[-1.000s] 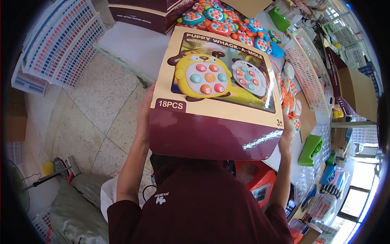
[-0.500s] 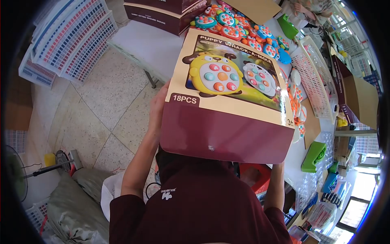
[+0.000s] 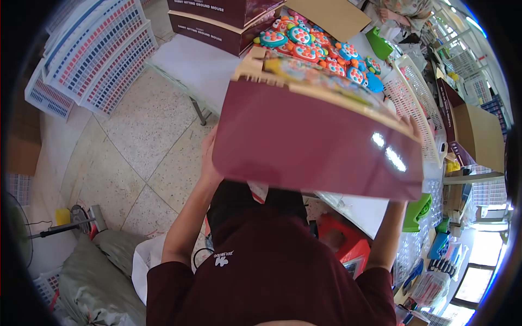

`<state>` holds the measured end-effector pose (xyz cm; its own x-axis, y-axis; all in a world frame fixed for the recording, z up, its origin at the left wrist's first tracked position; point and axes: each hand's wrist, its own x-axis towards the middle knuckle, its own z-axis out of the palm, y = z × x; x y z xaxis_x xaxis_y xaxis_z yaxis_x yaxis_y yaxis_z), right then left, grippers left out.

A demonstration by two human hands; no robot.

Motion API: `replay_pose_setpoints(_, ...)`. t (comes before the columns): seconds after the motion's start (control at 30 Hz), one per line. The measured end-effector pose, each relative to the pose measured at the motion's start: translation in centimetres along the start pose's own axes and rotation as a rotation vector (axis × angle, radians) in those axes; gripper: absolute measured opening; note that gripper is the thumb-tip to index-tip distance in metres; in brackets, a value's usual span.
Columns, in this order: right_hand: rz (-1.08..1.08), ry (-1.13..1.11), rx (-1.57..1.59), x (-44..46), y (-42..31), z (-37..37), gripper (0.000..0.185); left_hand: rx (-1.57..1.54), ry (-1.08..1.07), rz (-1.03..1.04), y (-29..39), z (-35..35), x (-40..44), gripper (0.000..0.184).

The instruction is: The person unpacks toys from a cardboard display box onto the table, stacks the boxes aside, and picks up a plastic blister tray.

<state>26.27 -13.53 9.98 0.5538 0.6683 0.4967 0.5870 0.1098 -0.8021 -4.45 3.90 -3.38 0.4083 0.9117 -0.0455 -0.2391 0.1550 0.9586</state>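
Note:
A large maroon and cream toy carton (image 3: 315, 141) is held up in front of my body, tilted so that its maroon side faces me. Its printed top shows only as a narrow, blurred strip. My left hand (image 3: 209, 157) is pressed against the carton's left edge, with most of its fingers hidden. At the right end, fingertips of my right hand (image 3: 411, 127) curl over the upper edge, while the rest of that hand is behind the carton. Beyond it, colourful button toys (image 3: 315, 46) lie heaped on the white table (image 3: 190, 68).
Two stacked maroon cartons (image 3: 206, 32) stand on the table's far left. White plastic baskets (image 3: 408, 92) and green holders (image 3: 416, 212) are on the right. A red stool (image 3: 340, 236) stands under the table. Grey sacks (image 3: 103, 277) lie at lower left. Another person's hand (image 3: 394, 17) shows at the top.
The carton has tipped, turning its printed top away and its maroon side toward me. It has also shifted right. My right hand's fingertips have come into view.

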Motion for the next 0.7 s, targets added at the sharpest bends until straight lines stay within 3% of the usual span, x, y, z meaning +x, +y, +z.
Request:
replay_pose_setpoints(0.13,-0.112,-0.251,-0.628,4.5,-1.5,-2.3,0.060,-0.064,0.014,0.070,-0.4,1.2,0.1,0.040)
replay_pose_setpoints(0.17,-0.105,-0.254,-0.628,5.7,1.5,-4.7,0.060,-0.049,0.019,0.095,0.2,1.8,0.2,0.041)
replay_pose_setpoints(0.23,-0.296,-0.192,-0.986,7.6,8.5,-9.8,0.049,-0.041,0.007,0.055,-0.3,2.0,0.1,0.044)
replay_pose_setpoints(0.3,-0.383,-0.154,-1.000,10.1,5.9,-8.4,0.033,0.016,-0.064,0.127,-0.1,2.3,-0.2,0.045)
replay_pose_setpoints(0.37,-0.276,-0.151,-0.647,11.0,-0.4,-4.9,0.042,0.011,-0.064,0.122,0.2,2.6,-0.2,0.045)
replay_pose_setpoints(0.4,-0.275,-0.149,-0.651,11.7,-1.5,-4.3,0.042,0.008,-0.062,0.121,0.3,2.7,-0.2,0.045)
replay_pose_setpoints(0.47,0.287,0.066,0.035,13.9,-2.2,-3.1,0.046,0.011,-0.060,0.135,0.3,2.7,-0.2,0.044)
replay_pose_setpoints(0.57,0.319,-0.090,0.015,16.7,-2.6,-3.4,0.054,0.026,-0.052,0.167,0.4,2.5,-0.2,0.044)
replay_pose_setpoints(0.63,0.340,-0.042,-0.074,19.1,-2.6,-3.7,0.058,0.033,-0.062,0.179,0.6,2.7,-0.3,0.043)
replay_pose_setpoints(0.7,0.035,-0.076,-0.604,22.9,-0.9,-5.4,0.058,0.069,-0.058,0.167,1.1,2.9,-0.5,0.043)
